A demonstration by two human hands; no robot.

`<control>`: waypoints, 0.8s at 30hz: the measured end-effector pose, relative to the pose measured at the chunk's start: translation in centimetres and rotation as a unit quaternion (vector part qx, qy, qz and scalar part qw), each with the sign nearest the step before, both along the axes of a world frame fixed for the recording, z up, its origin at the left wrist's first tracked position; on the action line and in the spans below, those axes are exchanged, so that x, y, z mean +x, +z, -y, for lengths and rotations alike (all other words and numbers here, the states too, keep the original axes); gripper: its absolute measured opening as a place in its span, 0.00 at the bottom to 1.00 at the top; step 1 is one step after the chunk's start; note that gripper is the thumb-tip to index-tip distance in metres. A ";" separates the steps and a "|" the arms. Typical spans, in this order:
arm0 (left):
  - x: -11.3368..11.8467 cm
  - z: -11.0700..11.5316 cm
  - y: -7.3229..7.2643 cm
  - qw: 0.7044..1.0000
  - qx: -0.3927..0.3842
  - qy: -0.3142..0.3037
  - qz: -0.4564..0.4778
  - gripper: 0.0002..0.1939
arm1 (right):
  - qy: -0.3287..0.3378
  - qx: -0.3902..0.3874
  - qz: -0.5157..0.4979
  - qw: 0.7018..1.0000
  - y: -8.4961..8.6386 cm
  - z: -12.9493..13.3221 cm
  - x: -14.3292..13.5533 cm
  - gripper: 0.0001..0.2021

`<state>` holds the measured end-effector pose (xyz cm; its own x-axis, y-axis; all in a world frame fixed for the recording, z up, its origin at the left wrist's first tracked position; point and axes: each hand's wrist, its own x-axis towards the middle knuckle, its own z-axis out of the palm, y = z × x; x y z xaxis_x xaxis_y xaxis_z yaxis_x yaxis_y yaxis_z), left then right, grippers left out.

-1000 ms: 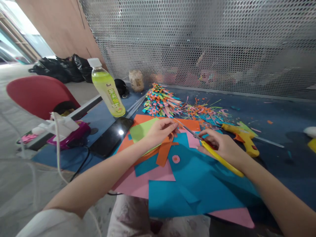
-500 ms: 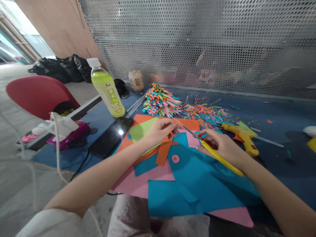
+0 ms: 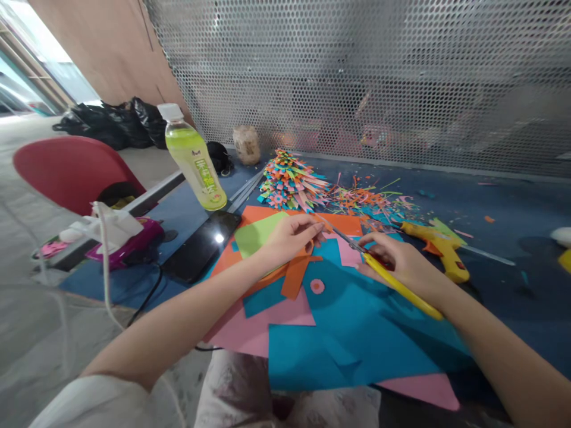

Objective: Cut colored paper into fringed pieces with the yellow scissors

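My right hand [image 3: 397, 258] is closed around a pair of scissors [image 3: 404, 289] with yellow handles. Their blades point up and left, the tips close to my left fingers. My left hand [image 3: 297, 236] is pinched, and an orange paper strip [image 3: 295, 276] with a curled upper end runs down from beneath its fingers. What sits right at the fingertips is too small to make out. Just below lies a small pink flower [image 3: 317, 286] with an orange centre, on a large blue sheet [image 3: 352, 333]. Pink, orange and green sheets [image 3: 252, 235] are layered around it.
Behind my hands stands a cone of colourful paper pieces [image 3: 289, 181], with a heap of scraps [image 3: 375, 202] beside it. A yellow glue gun [image 3: 439, 246] lies at right. On the left are a phone [image 3: 200, 246], a drink bottle [image 3: 196, 163] and a purple box [image 3: 127, 244].
Hardly anything differs. The view has shifted very slightly, and both hands keep nearly the same place and grip.
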<state>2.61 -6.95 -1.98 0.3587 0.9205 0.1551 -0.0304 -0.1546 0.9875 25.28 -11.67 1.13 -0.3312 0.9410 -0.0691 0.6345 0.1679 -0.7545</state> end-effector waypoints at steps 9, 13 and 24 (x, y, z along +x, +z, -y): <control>-0.1 -0.1 -0.1 1.000 -0.002 -0.001 -0.007 0.16 | -0.009 -0.005 -0.005 1.000 -0.1 -0.1 0.0 0.16; -0.1 0.0 0.0 1.000 -0.002 -0.006 0.000 0.16 | -0.013 -0.010 -0.011 1.000 -0.1 -0.1 -0.1 0.16; -0.1 0.1 0.3 0.999 -0.037 -0.023 0.022 0.17 | 0.000 0.010 -0.011 1.000 -0.5 -0.2 0.2 0.15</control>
